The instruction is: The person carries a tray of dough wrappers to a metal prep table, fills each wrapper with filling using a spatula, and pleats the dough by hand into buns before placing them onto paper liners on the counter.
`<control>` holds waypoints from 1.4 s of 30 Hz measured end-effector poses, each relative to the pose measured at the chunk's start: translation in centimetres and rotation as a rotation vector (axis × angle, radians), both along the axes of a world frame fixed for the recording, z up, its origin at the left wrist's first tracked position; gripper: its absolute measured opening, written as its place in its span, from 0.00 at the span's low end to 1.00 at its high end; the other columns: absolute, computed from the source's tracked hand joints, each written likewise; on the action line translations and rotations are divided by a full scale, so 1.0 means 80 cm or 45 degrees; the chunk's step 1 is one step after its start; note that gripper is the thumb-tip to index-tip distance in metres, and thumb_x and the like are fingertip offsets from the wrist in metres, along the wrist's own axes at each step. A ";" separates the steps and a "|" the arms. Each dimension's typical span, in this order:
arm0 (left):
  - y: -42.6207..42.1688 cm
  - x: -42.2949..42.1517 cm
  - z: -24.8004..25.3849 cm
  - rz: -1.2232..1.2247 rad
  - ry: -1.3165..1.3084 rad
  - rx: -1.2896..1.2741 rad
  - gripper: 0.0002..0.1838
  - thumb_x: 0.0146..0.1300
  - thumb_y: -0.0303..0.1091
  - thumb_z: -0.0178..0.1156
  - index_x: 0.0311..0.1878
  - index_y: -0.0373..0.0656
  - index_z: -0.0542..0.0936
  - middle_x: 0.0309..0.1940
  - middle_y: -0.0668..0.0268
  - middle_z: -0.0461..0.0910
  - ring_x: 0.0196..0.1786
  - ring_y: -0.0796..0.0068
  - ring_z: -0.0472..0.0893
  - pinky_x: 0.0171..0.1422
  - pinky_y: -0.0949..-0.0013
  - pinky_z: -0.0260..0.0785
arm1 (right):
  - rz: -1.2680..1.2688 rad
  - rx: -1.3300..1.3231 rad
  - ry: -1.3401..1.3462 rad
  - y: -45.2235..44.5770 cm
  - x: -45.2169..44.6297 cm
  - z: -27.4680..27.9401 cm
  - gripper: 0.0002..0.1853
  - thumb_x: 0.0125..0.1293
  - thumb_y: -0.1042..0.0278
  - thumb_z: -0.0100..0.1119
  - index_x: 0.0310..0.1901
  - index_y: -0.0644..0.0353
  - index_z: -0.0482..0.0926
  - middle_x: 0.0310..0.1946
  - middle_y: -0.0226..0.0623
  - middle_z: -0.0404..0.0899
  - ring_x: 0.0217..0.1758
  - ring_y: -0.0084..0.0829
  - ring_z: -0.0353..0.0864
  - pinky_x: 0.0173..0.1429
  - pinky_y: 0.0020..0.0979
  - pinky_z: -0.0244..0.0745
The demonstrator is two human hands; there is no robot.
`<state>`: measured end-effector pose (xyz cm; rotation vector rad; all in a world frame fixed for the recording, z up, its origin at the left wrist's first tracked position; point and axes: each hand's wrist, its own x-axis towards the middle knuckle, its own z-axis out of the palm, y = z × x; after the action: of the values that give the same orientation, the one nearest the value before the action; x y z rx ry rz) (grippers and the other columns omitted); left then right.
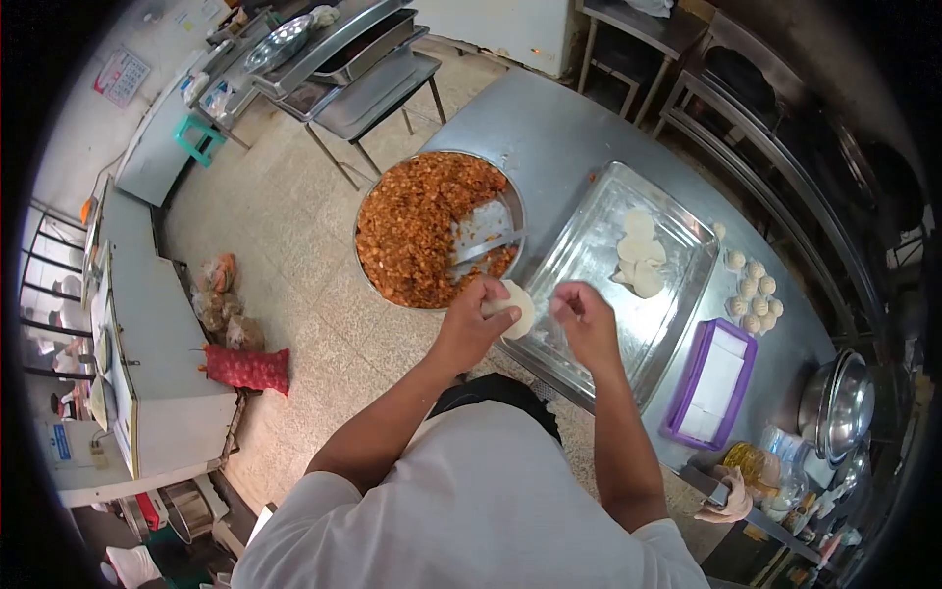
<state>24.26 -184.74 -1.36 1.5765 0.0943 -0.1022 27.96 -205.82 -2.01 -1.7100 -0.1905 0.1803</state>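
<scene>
A round, pale dough wrapper [518, 312] is pinched in my left hand [473, 326], thumb on top of it, above the near edge of the table. My right hand [587, 329] hovers just right of the wrapper, over the metal tray [610, 187]. Its fingers are curled and smeared at the tips, so I cannot tell whether anything is between them. Several flat dough wrappers [640, 257] lie overlapping in the tray. Beyond my left hand is a large round pan of reddish-brown chopped filling [417, 226], with a flat metal spatula [488, 247] resting in it.
Right of the tray sit several pleated buns [754, 294] and a purple-rimmed container [743, 393]. Metal bowls [846, 407] and an oil bottle [751, 466] stand at the table's right end. A red mesh sack [247, 369] lies on the floor at left.
</scene>
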 end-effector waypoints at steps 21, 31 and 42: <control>0.253 0.020 0.045 0.408 0.182 -0.545 0.20 0.67 0.32 0.65 0.60 0.39 0.77 0.44 0.64 0.83 0.45 0.75 0.83 0.46 0.71 0.78 | 0.645 -1.750 -0.472 0.131 0.072 0.037 0.09 0.64 0.75 0.53 0.44 0.58 0.79 0.41 0.45 0.79 0.43 0.47 0.84 0.45 0.45 0.80; 0.276 0.008 0.065 0.331 -0.053 0.202 0.15 0.59 0.31 0.73 0.47 0.35 0.83 0.38 0.64 0.85 0.40 0.78 0.83 0.45 0.74 0.75 | 0.337 -1.258 -0.368 0.153 0.028 0.007 0.16 0.62 0.72 0.54 0.51 0.51 0.82 0.41 0.41 0.84 0.42 0.46 0.85 0.45 0.45 0.80; 0.280 0.007 0.034 -0.049 0.058 0.391 0.17 0.75 0.42 0.56 0.53 0.37 0.79 0.38 0.61 0.83 0.42 0.74 0.79 0.51 0.68 0.71 | 0.184 -1.018 -0.204 0.187 0.006 -0.004 0.13 0.64 0.70 0.56 0.49 0.53 0.84 0.41 0.47 0.84 0.43 0.51 0.84 0.47 0.48 0.79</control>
<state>24.81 -162.37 1.35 1.8837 0.1191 -0.1597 28.46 -190.84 -2.29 -2.5105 -0.3984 0.2464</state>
